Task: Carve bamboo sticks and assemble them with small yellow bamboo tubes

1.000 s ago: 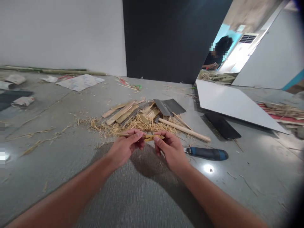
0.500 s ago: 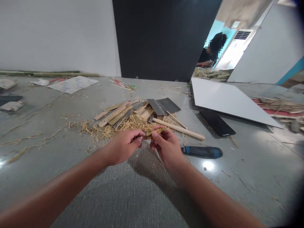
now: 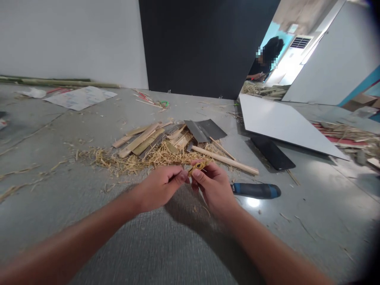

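Observation:
A small yellow-brown piece with a dark ring-like mark (image 3: 196,168) is held between my hands, above the front edge of the shavings; its exact kind I cannot make out. My left hand (image 3: 160,188) is closed, thumb and fingers pinching the piece's left end. Around its right part my right hand (image 3: 216,186) is closed, thumb on the near side and fingers behind. Just right of that hand lies a tool with a blue and black handle (image 3: 257,190), its front end hidden. Behind the hands, curly pale shavings (image 3: 103,160) and flat wooden strips (image 3: 144,140) form a pile.
A tool with a wooden handle (image 3: 227,160) and a bent dark sheet (image 3: 206,130) lie on the pile. To the right are a black phone (image 3: 273,153) and a white board (image 3: 287,124). Dark panel (image 3: 204,43) stands behind; another person (image 3: 267,59) is bent over beyond it.
Both hands have shifted slightly right with the piece, whose ringed side now shows more clearly. The camera view has moved a little.

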Demonstrator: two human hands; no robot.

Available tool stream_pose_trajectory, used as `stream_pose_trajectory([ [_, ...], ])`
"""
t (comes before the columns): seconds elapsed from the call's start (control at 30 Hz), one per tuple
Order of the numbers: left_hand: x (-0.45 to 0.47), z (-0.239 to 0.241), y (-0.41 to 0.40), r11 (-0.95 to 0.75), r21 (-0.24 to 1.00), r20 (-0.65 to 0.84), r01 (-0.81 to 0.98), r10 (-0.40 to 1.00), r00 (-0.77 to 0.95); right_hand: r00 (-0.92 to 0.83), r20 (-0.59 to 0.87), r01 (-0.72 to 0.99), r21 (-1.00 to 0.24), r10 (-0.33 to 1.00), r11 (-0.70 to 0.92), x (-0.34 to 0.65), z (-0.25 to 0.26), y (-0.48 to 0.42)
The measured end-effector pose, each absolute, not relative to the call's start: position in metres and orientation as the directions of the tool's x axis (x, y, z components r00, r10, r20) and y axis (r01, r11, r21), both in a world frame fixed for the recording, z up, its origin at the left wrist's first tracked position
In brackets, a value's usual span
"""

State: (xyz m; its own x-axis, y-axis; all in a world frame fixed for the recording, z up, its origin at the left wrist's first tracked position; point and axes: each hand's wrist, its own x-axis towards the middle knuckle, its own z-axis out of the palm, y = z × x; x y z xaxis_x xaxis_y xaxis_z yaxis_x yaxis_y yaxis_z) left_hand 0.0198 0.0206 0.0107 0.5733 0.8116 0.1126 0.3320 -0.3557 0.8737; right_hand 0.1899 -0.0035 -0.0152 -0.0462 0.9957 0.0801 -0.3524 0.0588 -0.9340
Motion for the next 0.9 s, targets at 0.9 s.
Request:
stream_pose_trajectory([
  [0.9,0.015,0.004,0.020,-0.340,0.810,0.223,0.478,0.932,0.286,-0.074,0.109,-0.076,-0.992,0.991,0.103,0.196,-0.020,-0.001],
])
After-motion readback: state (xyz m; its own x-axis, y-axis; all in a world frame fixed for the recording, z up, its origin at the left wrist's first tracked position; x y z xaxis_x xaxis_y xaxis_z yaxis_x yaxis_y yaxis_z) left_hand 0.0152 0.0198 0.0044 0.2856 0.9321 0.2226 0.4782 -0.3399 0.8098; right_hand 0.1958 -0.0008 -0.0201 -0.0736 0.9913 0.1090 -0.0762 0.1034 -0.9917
